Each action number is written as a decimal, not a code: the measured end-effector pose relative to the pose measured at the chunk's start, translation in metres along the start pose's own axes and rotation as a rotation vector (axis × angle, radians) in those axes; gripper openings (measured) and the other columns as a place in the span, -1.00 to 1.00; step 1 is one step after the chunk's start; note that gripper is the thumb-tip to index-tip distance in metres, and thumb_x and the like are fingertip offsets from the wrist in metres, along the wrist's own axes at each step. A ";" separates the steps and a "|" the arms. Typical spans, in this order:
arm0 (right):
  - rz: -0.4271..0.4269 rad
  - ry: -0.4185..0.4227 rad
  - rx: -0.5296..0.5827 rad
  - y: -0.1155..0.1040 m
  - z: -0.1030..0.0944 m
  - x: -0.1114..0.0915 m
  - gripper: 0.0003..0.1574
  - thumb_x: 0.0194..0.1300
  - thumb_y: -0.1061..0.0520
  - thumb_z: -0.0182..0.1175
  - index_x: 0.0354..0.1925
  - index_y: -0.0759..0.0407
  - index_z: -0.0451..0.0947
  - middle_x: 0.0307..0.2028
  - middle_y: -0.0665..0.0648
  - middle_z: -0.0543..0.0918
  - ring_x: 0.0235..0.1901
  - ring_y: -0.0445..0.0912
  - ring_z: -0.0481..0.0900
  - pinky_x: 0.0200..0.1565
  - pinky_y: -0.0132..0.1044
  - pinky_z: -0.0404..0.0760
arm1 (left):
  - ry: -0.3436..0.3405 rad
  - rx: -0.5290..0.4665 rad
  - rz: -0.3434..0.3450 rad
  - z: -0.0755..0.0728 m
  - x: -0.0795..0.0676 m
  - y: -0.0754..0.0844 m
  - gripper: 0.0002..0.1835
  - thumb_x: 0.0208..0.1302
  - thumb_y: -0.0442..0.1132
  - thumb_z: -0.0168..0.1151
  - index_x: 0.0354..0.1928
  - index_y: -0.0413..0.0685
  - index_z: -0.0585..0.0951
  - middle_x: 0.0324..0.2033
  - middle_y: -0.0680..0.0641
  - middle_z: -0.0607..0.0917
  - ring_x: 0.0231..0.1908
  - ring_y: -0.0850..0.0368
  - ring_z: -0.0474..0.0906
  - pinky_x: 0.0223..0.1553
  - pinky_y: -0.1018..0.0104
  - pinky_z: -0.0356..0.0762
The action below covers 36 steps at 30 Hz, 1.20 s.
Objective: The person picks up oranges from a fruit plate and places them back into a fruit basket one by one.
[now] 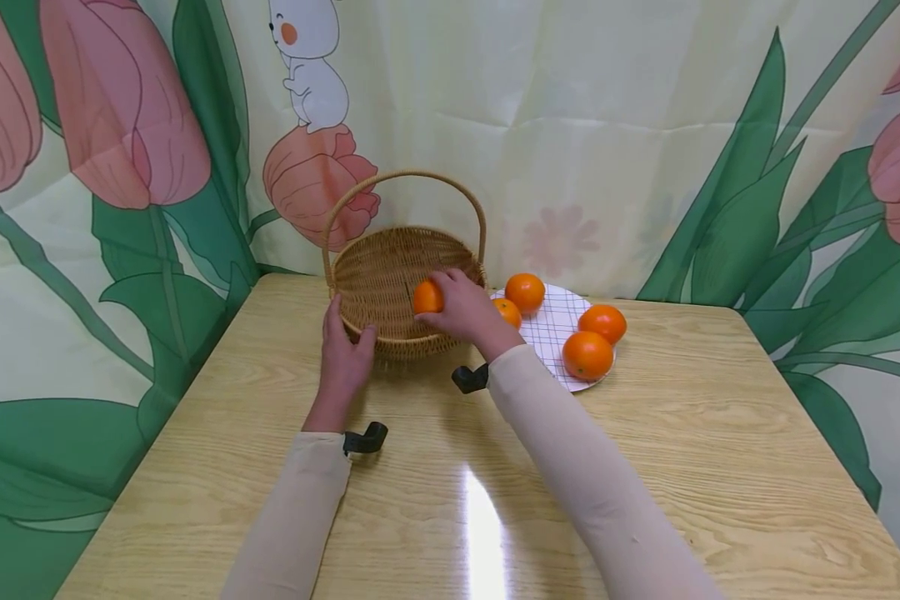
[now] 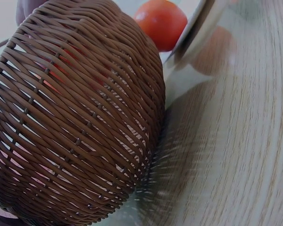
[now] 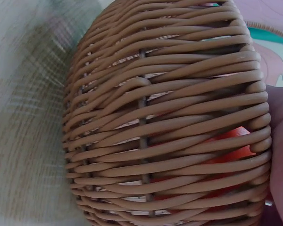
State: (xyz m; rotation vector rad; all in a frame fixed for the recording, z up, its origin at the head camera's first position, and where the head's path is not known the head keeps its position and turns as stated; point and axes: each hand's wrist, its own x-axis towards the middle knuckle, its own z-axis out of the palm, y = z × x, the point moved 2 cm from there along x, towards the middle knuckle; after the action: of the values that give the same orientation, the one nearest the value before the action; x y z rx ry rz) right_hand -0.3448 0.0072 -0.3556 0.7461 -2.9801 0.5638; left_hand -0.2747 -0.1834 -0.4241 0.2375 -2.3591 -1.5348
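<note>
Orange [image 1: 427,297] (smooth, vivid) is gripped by the right hand [image 1: 463,307]; left hand [image 1: 344,357] touches wicker basket [image 1: 378,279].

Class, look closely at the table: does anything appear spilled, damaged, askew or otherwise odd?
Nothing looks spilled: four oranges rest on the plate. One small oddity is on the basket: in the right wrist view, a strand bulges into a bend, breaking the even weave. I cannot tell whether it is damaged.
</note>
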 end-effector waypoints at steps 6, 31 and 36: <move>-0.010 -0.096 -0.056 -0.003 -0.003 0.006 -0.07 0.15 -0.32 0.30 0.33 0.12 0.34 0.15 0.16 0.50 -0.02 0.04 0.49 0.05 -0.09 0.54 | 0.000 -0.002 0.006 0.000 0.000 0.002 -0.16 0.34 -0.03 0.08 0.53 0.18 -0.11 0.50 -0.10 -0.01 0.45 -0.16 0.06 0.39 -0.14 0.15; 0.037 -0.351 -0.097 -0.010 -0.007 0.012 -0.21 0.19 -0.26 0.27 0.27 0.10 0.45 -0.03 0.10 0.63 -0.14 0.00 0.53 -0.03 -0.17 0.51 | -0.002 0.006 0.042 0.001 0.000 0.002 -0.17 0.34 -0.05 0.06 0.53 0.13 -0.11 0.51 -0.08 -0.02 0.45 -0.13 0.05 0.40 -0.13 0.12; 0.038 -0.350 -0.058 -0.008 -0.006 0.013 -0.17 0.23 -0.23 0.25 0.37 0.06 0.35 0.23 0.12 0.55 0.16 0.03 0.52 0.21 -0.09 0.47 | 0.002 0.006 0.016 0.000 0.000 -0.001 -0.17 0.33 -0.04 0.06 0.54 0.16 -0.11 0.51 -0.08 -0.02 0.46 -0.15 0.02 0.40 -0.14 0.11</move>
State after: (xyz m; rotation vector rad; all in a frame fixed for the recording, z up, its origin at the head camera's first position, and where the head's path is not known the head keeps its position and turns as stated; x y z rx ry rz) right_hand -0.3528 -0.0028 -0.3463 0.8660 -3.3177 0.3797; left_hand -0.2747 -0.1835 -0.4248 0.2210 -2.3580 -1.5199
